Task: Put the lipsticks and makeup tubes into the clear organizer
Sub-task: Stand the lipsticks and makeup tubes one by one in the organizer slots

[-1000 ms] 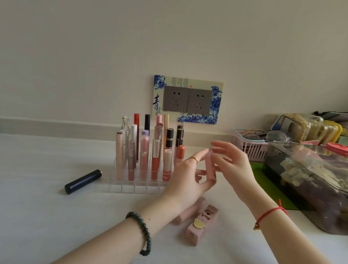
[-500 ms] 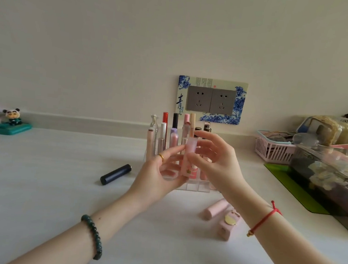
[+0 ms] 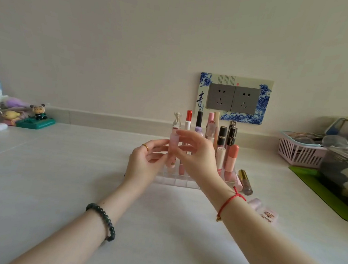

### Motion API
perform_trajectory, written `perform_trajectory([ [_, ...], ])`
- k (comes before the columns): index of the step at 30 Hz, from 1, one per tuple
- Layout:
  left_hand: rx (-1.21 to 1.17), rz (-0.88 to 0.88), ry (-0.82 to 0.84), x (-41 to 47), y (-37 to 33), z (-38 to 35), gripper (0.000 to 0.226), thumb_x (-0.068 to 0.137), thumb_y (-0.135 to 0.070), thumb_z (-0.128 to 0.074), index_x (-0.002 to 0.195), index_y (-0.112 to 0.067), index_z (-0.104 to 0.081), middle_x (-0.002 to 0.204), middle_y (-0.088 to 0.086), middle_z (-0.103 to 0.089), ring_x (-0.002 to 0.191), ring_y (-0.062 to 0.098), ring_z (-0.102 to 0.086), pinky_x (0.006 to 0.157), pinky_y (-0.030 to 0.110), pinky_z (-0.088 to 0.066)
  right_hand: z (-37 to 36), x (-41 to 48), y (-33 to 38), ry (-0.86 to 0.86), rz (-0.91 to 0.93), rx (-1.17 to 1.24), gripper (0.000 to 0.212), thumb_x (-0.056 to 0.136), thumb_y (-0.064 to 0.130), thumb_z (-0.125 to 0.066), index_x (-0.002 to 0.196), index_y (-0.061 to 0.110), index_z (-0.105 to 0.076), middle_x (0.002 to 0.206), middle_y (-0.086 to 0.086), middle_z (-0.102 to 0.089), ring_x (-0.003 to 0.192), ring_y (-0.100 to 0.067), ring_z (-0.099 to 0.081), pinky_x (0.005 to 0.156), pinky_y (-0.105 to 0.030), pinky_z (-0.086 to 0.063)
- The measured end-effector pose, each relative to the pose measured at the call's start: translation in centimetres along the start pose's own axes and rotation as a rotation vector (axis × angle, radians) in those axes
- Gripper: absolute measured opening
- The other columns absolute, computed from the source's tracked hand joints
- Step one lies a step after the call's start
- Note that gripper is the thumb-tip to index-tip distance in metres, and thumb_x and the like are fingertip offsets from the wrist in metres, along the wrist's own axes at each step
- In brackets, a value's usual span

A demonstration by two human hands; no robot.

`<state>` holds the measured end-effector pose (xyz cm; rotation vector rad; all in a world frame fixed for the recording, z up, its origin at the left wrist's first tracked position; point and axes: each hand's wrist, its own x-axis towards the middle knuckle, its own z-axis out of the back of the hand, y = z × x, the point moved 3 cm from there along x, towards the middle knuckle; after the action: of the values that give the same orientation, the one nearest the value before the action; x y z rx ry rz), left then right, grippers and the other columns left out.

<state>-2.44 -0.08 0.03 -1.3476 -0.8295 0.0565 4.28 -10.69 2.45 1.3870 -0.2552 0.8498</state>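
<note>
White table (image 3: pixel 38 183) is carrying a clear organizer (image 3: pixel 177 181); in front of it the left hand (image 3: pixel 145 163) and the right hand (image 3: pixel 198 155) are pinching one pink tube (image 3: pixel 172 150), holding it upright.

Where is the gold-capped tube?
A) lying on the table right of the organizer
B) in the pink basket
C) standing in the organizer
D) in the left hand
A: the gold-capped tube lies on the table right of the organizer; the left hand and right hand hold a pink tube.
</note>
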Motion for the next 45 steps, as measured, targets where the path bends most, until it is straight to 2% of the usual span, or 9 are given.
perform_trajectory([
  [4,0.019,0.029,0.0,0.0,0.6,0.3,0.027,0.076,-0.002,-0.068,0.085,-0.027,-0.063,0.067,-0.014,-0.069,0.06,-0.001,-0.065,0.058,0.008,-0.047,-0.5,-0.5,-0.7,-0.002,0.002,-0.029,0.03,0.081,0.011,-0.067,0.111,0.012,-0.062,0.087,0.009,-0.064,0.081,-0.002,-0.063,0.071,-0.009,-0.051],
  [8,0.032,0.036,-0.011,0.1,0.9,0.4,0.026,0.076,-0.004,-0.07,0.086,-0.027,-0.063,0.083,-0.008,-0.069,0.067,-0.002,-0.067,0.061,0.007,-0.047,-0.5,-0.6,-0.8,-0.003,0.027,-0.069,0.026,0.082,0.015,-0.066,0.108,0.014,-0.063,0.08,0.017,-0.061,0.077,0.002,-0.062,0.072,-0.01,-0.051],
  [14,0.097,0.074,0.006,0.1,1.6,0.3,0.026,0.076,-0.007,-0.071,0.082,-0.03,-0.062,0.079,-0.007,-0.07,0.069,0.0,-0.067,0.065,0.008,-0.049,-0.3,-1.0,-1.4,0.02,0.015,-0.107,0.022,0.085,0.018,-0.063,0.107,0.014,-0.065,0.076,0.02,-0.06,0.07,0.011,-0.059,0.066,-0.002,-0.045],
  [20,0.148,0.097,0.048,0.1,2.1,0.4,0.022,0.075,-0.006,-0.072,0.083,-0.025,-0.065,0.078,-0.006,-0.069,0.069,-0.003,-0.065,0.07,0.008,-0.05,-0.1,-1.5,-2.0,0.008,-0.021,-0.134,0.021,0.083,0.02,-0.065,0.103,0.013,-0.066,0.073,0.015,-0.06,0.068,0.002,-0.06,0.066,-0.008,-0.05],
  [26,0.218,0.087,0.05,0.2,2.3,0.5,0.022,0.076,-0.008,-0.07,0.085,-0.029,-0.066,0.083,-0.006,-0.071,0.081,0.007,-0.067,0.086,0.027,-0.052,-0.5,-1.7,-2.5,0.021,-0.034,-0.162,0.019,0.082,0.02,-0.067,0.099,0.012,-0.066,0.072,0.01,-0.061,0.067,0.003,-0.059,0.061,-0.001,-0.044],
  [32,0.249,0.085,0.053,0.1,2.2,0.7,0.028,0.077,-0.007,-0.069,0.083,-0.034,-0.065,0.085,-0.004,-0.072,0.087,0.012,-0.068,0.091,0.036,-0.051,-0.7,-1.8,-2.5,0.033,-0.032,-0.183,0.019,0.084,0.022,-0.064,0.1,0.012,-0.065,0.073,0.012,-0.06,0.068,0.001,-0.059,0.06,-0.002,-0.044],
  [39,0.316,0.072,0.07,0.3,2.0,1.4,0.021,0.078,-0.009,-0.068,0.096,-0.022,-0.068,0.089,-0.001,-0.071,0.088,0.012,-0.066,0.089,0.031,-0.051,-0.8,-1.8,-2.1,0.042,-0.005,-0.238,0.021,0.084,0.022,-0.064,0.104,0.014,-0.064,0.08,0.009,-0.06,0.071,0.001,-0.058,0.063,-0.004,-0.046],
  [43,0.379,0.038,0.013,0.8,1.2,2.9,0.021,0.08,-0.012,-0.066,0.1,-0.017,-0.068,0.089,-0.006,-0.069,0.087,0.007,-0.065,0.087,0.024,-0.049,-0.5,-1.7,-1.1,0.052,0.022,-0.29,0.028,0.082,0.014,-0.065,0.11,0.015,-0.061,0.094,0.003,-0.061,0.082,-0.008,-0.057,0.076,-0.017,-0.052],
  [45,0.435,0.024,-0.038,1.0,0.9,4.2,0.021,0.081,-0.013,-0.065,0.1,-0.019,-0.067,0.09,-0.005,-0.069,0.086,0.008,-0.063,0.084,0.022,-0.047,-0.5,-1.6,-0.2,0.054,0.047,-0.282,0.027,0.083,0.011,-0.063,0.11,0.015,-0.061,0.098,0.002,-0.062,0.085,-0.009,-0.058,0.078,-0.018,-0.051],
])
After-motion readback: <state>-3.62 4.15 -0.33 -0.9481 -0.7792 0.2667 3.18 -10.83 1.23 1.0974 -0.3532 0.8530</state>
